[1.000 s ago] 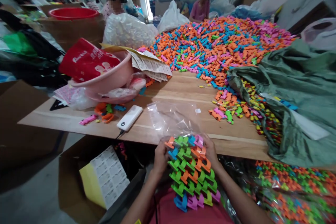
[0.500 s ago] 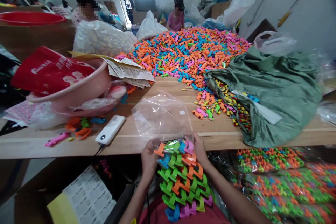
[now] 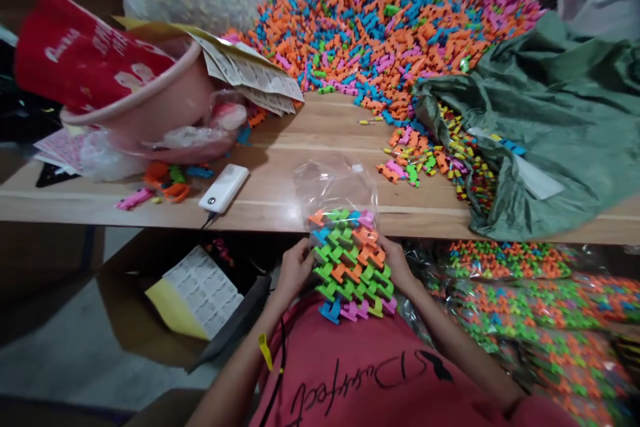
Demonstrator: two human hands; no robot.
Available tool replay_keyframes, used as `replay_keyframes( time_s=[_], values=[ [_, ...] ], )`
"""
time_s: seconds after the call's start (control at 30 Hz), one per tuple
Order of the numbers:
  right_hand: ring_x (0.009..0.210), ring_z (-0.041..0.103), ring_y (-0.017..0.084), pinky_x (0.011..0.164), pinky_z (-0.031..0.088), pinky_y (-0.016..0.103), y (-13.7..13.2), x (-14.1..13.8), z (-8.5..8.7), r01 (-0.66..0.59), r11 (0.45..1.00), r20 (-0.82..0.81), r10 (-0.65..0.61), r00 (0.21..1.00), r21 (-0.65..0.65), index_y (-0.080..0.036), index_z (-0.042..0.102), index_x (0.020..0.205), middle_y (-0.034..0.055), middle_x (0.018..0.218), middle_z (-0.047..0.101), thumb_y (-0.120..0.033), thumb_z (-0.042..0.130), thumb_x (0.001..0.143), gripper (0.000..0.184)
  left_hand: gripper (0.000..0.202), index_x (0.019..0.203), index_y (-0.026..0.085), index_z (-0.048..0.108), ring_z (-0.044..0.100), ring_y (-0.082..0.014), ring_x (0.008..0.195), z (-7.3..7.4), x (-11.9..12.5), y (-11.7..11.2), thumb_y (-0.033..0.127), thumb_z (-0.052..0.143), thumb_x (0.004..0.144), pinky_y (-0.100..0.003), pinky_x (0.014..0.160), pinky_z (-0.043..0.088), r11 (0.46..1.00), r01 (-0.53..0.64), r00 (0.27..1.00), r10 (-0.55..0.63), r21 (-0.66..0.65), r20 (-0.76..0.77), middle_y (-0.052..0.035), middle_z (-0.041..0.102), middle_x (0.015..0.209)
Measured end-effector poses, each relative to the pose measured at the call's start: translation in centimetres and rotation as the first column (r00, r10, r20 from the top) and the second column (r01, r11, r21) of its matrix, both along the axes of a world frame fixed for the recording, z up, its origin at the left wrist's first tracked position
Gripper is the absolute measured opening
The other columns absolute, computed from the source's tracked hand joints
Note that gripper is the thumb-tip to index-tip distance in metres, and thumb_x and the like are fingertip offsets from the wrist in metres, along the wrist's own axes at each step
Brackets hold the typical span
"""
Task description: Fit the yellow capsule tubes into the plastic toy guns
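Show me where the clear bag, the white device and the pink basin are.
Clear bag [image 3: 334,188]: head view, on its unfilled upper part.
White device [image 3: 225,188]: head view, middle of its top face.
Pink basin [image 3: 170,105]: head view, on its outer wall.

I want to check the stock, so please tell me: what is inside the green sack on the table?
Small yellow and red pieces show at the mouth of the green sack. Its folds cover whatever lies deeper.

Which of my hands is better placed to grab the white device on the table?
Your left hand, likely: it's at the left edge of the bag, nearer the white device. Your right hand is at the opposite edge.
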State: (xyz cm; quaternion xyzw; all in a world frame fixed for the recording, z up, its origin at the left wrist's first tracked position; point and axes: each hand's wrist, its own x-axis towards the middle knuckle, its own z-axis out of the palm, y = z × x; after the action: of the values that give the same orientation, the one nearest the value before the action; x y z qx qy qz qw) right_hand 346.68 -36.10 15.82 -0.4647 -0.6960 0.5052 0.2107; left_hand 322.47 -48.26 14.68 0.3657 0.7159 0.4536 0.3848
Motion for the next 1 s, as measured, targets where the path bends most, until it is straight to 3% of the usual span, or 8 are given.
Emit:
replay_keyframes(
  time_s=[0.07, 0.2, 0.27, 0.37, 0.47, 0.6, 0.8, 1.0],
  values=[
    [0.077, 0.065, 0.023, 0.077, 0.053, 0.033, 1.0, 0.3, 0.4, -0.017, 0.992, 0.018, 0.015, 1.000, 0.124, -0.020, 0.072, 0.081, 0.0030, 0.080, 0.071, -0.039, 0.067, 0.088, 0.020, 0.016, 0.082, 0.021, 0.074, 0.070, -0.0207, 0.085, 0.4, 0.1, 0.2, 0.032, 0.064, 0.086, -0.028, 0.077, 0.054, 0.993, -0.060, 0.995, 0.067, 0.100, -0.069, -0.0051, 0.075, 0.090],
    [0.086, 0.068, 0.022, 0.080, 0.056, 0.035, 1.9, 0.6, 1.4, 0.046, 0.927, -0.037, -0.034, 0.999, 0.372, -0.022, 0.070, 0.109, 0.0068, 0.099, 0.072, -0.032, 0.067, 0.094, 0.018, 0.020, 0.105, 0.021, 0.073, 0.071, -0.0175, 0.083, 0.9, 0.5, 0.2, 0.036, 0.069, 0.092, -0.027, 0.076, 0.058, 0.934, -0.232, 0.954, 0.273, 0.271, -0.122, -0.0054, 0.075, 0.098],
    [0.090, 0.068, 0.022, 0.081, 0.057, 0.037, 1.9, 0.5, 2.1, 0.063, 0.857, -0.093, -0.018, 0.996, 0.511, -0.022, 0.067, 0.114, 0.0071, 0.101, 0.071, -0.026, 0.069, 0.094, 0.020, 0.020, 0.110, 0.020, 0.071, 0.072, -0.0172, 0.086, 1.2, 0.6, 0.0, 0.033, 0.069, 0.094, -0.028, 0.077, 0.059, 0.908, -0.210, 0.932, 0.299, 0.364, -0.207, -0.0052, 0.075, 0.100],
    [0.095, 0.068, 0.022, 0.084, 0.058, 0.038, 1.4, 0.3, 3.2, 0.027, 0.763, -0.124, 0.070, 0.990, 0.645, -0.024, 0.068, 0.111, 0.0069, 0.101, 0.071, -0.015, 0.070, 0.094, 0.019, 0.009, 0.104, 0.020, 0.071, 0.072, -0.0177, 0.093, 1.7, 0.5, -0.2, 0.024, 0.066, 0.097, -0.030, 0.085, 0.060, 0.887, -0.046, 0.878, 0.255, 0.460, -0.404, -0.0054, 0.075, 0.099],
    [0.094, 0.070, 0.022, 0.082, 0.060, 0.037, 0.9, 0.4, 3.9, -0.021, 0.734, -0.114, 0.134, 0.984, 0.679, -0.025, 0.069, 0.114, 0.0067, 0.100, 0.072, -0.009, 0.069, 0.094, 0.026, 0.009, 0.104, 0.020, 0.069, 0.071, -0.0164, 0.092, 2.4, 0.4, -0.4, 0.015, 0.063, 0.098, -0.029, 0.084, 0.060, 0.870, 0.040, 0.839, 0.238, 0.491, -0.489, -0.0048, 0.074, 0.097],
    [0.095, 0.073, 0.023, 0.082, 0.061, 0.037, 0.4, 1.6, 4.2, -0.103, 0.739, -0.080, 0.208, 0.975, 0.666, -0.025, 0.068, 0.118, 0.0071, 0.101, 0.075, -0.003, 0.066, 0.093, 0.033, 0.017, 0.108, 0.020, 0.067, 0.071, -0.0164, 0.092, 3.0, 0.4, -1.3, 0.010, 0.064, 0.095, -0.028, 0.081, 0.061, 0.849, 0.121, 0.834, 0.194, 0.515, -0.516, -0.0051, 0.072, 0.099],
    [0.096, 0.072, 0.023, 0.085, 0.058, 0.041, -0.3, 4.0, 4.8, -0.245, 0.726, 0.024, 0.300, 0.954, 0.642, -0.024, 0.066, 0.119, 0.0087, 0.105, 0.075, -0.003, 0.065, 0.094, 0.033, 0.025, 0.114, 0.020, 0.065, 0.068, -0.0174, 0.097, 4.1, -0.4, -3.5, 0.005, 0.062, 0.095, -0.028, 0.081, 0.060, 0.822, 0.369, 0.829, -0.080, 0.434, -0.554, -0.0082, 0.069, 0.105],
    [0.097, 0.071, 0.022, 0.087, 0.056, 0.042, -1.1, 5.4, 5.3, -0.373, 0.718, 0.105, 0.390, 0.915, 0.588, -0.021, 0.064, 0.118, 0.0095, 0.104, 0.074, -0.006, 0.062, 0.097, 0.026, 0.016, 0.110, 0.018, 0.061, 0.065, -0.0200, 0.098, 5.5, -1.3, -4.0, 0.009, 0.056, 0.097, -0.032, 0.086, 0.057, 0.751, 0.573, 0.727, -0.278, 0.330, -0.628, -0.0088, 0.070, 0.101]
  ],
)
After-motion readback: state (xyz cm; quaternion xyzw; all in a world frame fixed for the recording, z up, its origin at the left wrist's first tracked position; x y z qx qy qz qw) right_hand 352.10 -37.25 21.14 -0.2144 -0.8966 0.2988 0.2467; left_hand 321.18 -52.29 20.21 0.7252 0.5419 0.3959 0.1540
